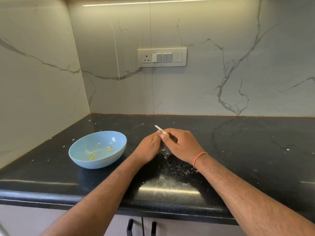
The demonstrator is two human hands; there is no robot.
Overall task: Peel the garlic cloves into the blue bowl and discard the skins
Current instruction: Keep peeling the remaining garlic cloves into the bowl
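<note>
A pale garlic clove with a thin white stem end sticking up to the left is pinched between both hands above the black counter. My left hand holds it from the left with thumb and fingertips. My right hand, with an orange thread at the wrist, grips it from the right, thumb on the clove. The blue bowl sits to the left of my hands, tilted a little, with a few small yellowish bits inside. Small skin scraps lie on the counter under my hands.
The black counter is speckled with white skin flakes, thickest near its front edge below my right wrist. Marble walls close the back and left. A switch panel is on the back wall. Cabinet handles show below the counter edge.
</note>
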